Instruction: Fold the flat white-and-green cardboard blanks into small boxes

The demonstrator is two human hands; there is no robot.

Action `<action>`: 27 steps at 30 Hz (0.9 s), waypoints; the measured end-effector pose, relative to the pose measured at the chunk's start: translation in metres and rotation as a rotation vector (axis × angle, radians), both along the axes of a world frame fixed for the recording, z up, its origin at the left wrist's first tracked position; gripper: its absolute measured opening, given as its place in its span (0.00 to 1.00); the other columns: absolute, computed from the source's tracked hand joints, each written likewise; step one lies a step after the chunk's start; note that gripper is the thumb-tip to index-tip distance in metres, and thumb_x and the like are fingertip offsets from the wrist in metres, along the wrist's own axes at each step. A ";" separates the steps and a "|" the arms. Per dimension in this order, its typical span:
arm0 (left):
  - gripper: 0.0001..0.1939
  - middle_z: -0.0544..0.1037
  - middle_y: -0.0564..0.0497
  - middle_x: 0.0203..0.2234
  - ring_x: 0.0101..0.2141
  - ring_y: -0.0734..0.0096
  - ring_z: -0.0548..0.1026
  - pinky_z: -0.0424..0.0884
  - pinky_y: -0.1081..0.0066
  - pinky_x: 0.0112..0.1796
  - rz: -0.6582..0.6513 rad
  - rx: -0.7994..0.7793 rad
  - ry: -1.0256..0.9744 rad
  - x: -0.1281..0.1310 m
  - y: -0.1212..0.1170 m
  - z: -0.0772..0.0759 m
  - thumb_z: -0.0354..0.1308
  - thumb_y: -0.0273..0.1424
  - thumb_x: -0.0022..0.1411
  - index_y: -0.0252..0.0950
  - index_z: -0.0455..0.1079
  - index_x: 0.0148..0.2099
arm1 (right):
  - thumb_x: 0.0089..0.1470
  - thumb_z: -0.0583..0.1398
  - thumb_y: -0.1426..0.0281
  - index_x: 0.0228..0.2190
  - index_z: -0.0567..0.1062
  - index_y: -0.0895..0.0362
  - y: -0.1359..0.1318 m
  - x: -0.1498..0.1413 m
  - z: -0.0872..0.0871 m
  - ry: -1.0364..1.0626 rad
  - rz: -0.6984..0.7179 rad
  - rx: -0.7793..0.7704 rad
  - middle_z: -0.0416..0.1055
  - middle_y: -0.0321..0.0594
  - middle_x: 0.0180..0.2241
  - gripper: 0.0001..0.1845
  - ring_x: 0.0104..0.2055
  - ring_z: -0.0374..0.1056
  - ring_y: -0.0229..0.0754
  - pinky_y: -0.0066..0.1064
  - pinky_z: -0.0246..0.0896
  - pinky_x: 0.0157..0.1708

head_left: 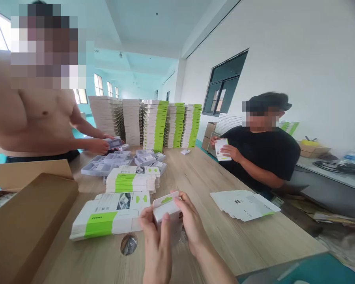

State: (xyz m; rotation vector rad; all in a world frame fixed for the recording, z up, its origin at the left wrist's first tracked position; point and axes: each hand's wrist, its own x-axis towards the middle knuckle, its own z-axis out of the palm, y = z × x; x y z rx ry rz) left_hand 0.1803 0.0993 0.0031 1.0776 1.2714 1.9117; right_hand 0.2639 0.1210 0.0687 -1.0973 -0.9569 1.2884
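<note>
Between my two hands is a small white carton (pixel 167 209) with a green-edged hang-tab cutout at its top. My left hand (pixel 157 240) grips its left side, fingers bent round it. On the other side my right hand (pixel 192 223) holds the top right edge, thumb near the tab. The carton's lower part is partly hidden by my hands. Just left of them lies a stack of flat white-and-green cartons (pixel 103 217), with a second stack of flat cartons (pixel 133 177) behind it.
An open brown cardboard box (pixel 32 225) stands at left. Translucent plastic trays (pixel 115 159) are piled beyond the stacks, where one person handles a tray. Tall carton stacks (pixel 155 124) line the far edge. Flat cartons (pixel 245 205) lie at right, near another person holding a carton. The table has a round hole (pixel 129 244).
</note>
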 end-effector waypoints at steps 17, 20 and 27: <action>0.14 0.77 0.49 0.33 0.34 0.60 0.75 0.73 0.62 0.35 0.104 -0.057 -0.009 -0.005 0.000 0.008 0.54 0.46 0.71 0.42 0.68 0.43 | 0.49 0.59 0.55 0.32 0.81 0.51 -0.003 -0.015 -0.019 -0.074 -0.130 0.003 0.81 0.41 0.35 0.16 0.38 0.72 0.52 0.36 0.63 0.33; 0.11 0.76 0.50 0.32 0.33 0.60 0.74 0.72 0.62 0.34 0.124 -0.043 -0.001 -0.009 -0.002 0.010 0.54 0.44 0.71 0.42 0.68 0.43 | 0.53 0.57 0.53 0.36 0.82 0.50 -0.011 -0.017 -0.018 -0.098 -0.171 0.041 0.81 0.40 0.38 0.19 0.40 0.72 0.51 0.35 0.64 0.37; 0.05 0.75 0.55 0.28 0.28 0.66 0.72 0.69 0.69 0.30 0.054 -0.071 0.000 -0.009 -0.001 0.022 0.52 0.34 0.69 0.42 0.67 0.38 | 0.55 0.60 0.52 0.37 0.80 0.49 -0.015 -0.012 -0.035 -0.095 -0.196 -0.001 0.82 0.43 0.42 0.16 0.48 0.73 0.55 0.37 0.65 0.38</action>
